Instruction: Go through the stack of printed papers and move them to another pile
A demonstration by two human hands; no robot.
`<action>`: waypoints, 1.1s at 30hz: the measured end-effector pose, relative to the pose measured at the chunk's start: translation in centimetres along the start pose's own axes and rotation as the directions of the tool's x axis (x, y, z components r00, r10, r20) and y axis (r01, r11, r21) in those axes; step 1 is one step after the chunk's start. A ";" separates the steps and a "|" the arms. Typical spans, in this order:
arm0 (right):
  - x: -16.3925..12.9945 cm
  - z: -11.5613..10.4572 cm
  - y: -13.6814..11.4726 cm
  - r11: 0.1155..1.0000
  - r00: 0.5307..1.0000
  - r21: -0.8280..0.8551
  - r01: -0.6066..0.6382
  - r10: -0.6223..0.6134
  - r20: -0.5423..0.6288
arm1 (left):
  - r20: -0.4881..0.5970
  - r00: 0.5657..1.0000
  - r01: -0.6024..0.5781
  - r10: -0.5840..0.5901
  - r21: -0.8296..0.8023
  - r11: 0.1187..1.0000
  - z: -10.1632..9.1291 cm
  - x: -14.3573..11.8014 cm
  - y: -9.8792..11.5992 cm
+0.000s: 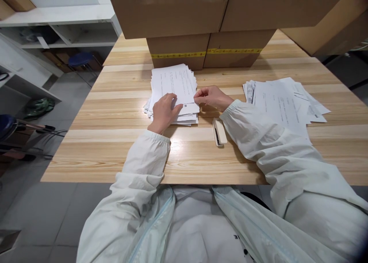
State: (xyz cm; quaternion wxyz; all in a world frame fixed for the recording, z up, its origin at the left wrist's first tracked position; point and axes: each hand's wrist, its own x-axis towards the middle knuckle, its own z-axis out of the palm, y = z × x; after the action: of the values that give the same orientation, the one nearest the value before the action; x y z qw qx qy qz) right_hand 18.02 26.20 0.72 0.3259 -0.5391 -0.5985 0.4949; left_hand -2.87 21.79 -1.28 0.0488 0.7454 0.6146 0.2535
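A stack of white printed sheets (174, 83) lies on the wooden table (115, 140) in front of me. My left hand (163, 111) rests flat on the stack's near left part, fingers pressing the top sheet. My right hand (211, 97) pinches the right edge of the top sheet between thumb and fingers. A white stapler (219, 131) lies on the table just below my right wrist, touching neither hand.
A second, looser pile of printed papers (283, 100) spreads at the right, partly under my right sleeve. Large cardboard boxes (207, 48) stand stacked at the table's far side. White shelving (57, 29) and a blue stool (82, 59) are at the left.
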 end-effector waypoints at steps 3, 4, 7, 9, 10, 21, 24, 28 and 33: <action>0.6 0.0 0.2 0.997 0.998 -0.053 0.064 -0.064 0.007 | 0.005 1.000 0.005 -0.005 0.000 1.000 -0.1 0.1 0.1; 0.7 0.0 0.1 0.991 0.995 -0.091 0.096 -0.096 0.003 | 0.008 1.000 0.005 -0.005 -0.003 1.000 -0.1 0.1 0.2; 0.9 0.1 -0.1 0.956 0.981 -0.227 0.185 -0.195 -0.023 | 0.000 1.000 0.000 0.000 -0.020 1.000 -0.1 0.1 0.2; 0.9 0.2 -0.3 0.935 0.973 -0.282 0.214 -0.230 -0.024 | -0.028 1.000 0.006 -0.007 -0.030 1.000 0.0 0.2 0.1; 0.8 0.2 -0.3 0.930 0.970 -0.290 0.226 -0.242 -0.020 | -0.046 0.999 0.019 -0.020 -0.030 0.999 0.1 0.2 -0.1; 0.3 -0.6 0.9 0.995 0.998 0.083 0.061 -0.063 0.028 | -0.186 0.957 0.211 -0.221 -0.070 0.975 0.7 0.5 0.1; 0.5 -0.6 1.0 0.990 0.999 0.133 0.035 -0.040 0.033 | -0.219 0.952 0.197 -0.213 -0.090 0.976 0.6 0.3 0.4; 0.6 -0.5 1.1 0.987 0.999 0.157 0.020 -0.027 0.042 | -0.246 0.954 0.160 -0.174 -0.076 0.984 0.7 0.1 0.5; 0.6 -0.5 1.2 0.984 0.998 0.177 0.000 -0.012 0.065 | -0.195 0.961 0.191 -0.199 -0.059 0.980 0.8 0.2 0.2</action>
State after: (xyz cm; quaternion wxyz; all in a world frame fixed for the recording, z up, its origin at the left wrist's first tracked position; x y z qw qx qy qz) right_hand 18.73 26.86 -0.31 0.3541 -0.4895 -0.5642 0.5628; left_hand -2.29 22.17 -1.84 0.0263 0.6510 0.6817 0.3329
